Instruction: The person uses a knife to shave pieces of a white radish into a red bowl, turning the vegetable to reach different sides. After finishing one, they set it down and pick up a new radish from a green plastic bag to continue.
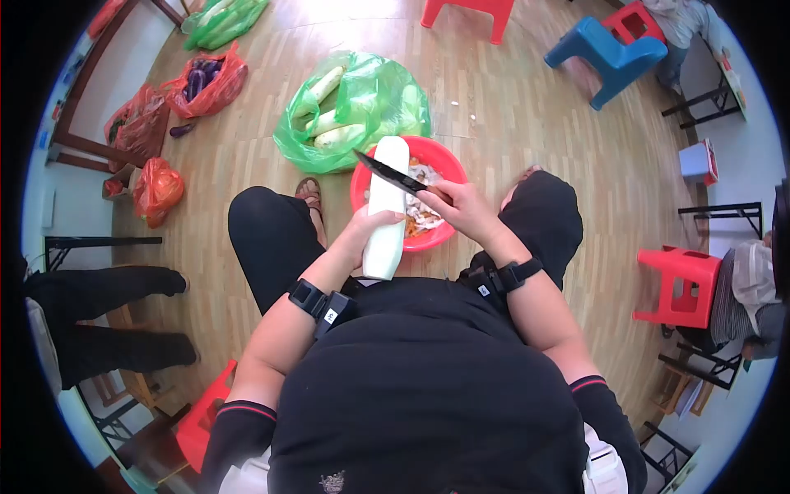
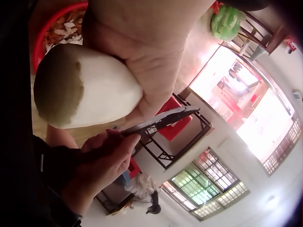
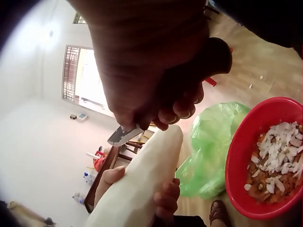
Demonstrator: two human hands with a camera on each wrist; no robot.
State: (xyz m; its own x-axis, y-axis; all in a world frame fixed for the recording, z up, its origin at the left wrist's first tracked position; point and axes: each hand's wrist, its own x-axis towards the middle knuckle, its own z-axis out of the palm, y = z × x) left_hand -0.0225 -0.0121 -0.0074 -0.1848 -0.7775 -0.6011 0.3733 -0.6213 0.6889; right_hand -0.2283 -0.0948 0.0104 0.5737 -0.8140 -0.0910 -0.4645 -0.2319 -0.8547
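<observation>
A large peeled white radish [image 1: 384, 252] lies lengthwise in front of my lap, its far end over the red basin [image 1: 462, 181]. My left hand [image 1: 363, 232] grips it around the lower half; the left wrist view shows greenish skin [image 2: 56, 90] at one end. In my right hand [image 1: 466, 211] is a kitchen knife [image 1: 387, 172], held by its dark handle [image 3: 218, 59]. The blade crosses above the radish's upper part, pointing up and left, with bits of white stuck to it. White and orange peelings [image 3: 284, 149] lie in the basin.
Just beyond the basin, a green plastic bag [image 1: 288, 136] holds several white radishes [image 1: 336, 136]. Red bags [image 1: 234, 78], one with eggplants [image 1: 197, 81], stand at the left. A blue stool [image 1: 605, 53] and a red stool [image 1: 679, 286] are at the right, near other people.
</observation>
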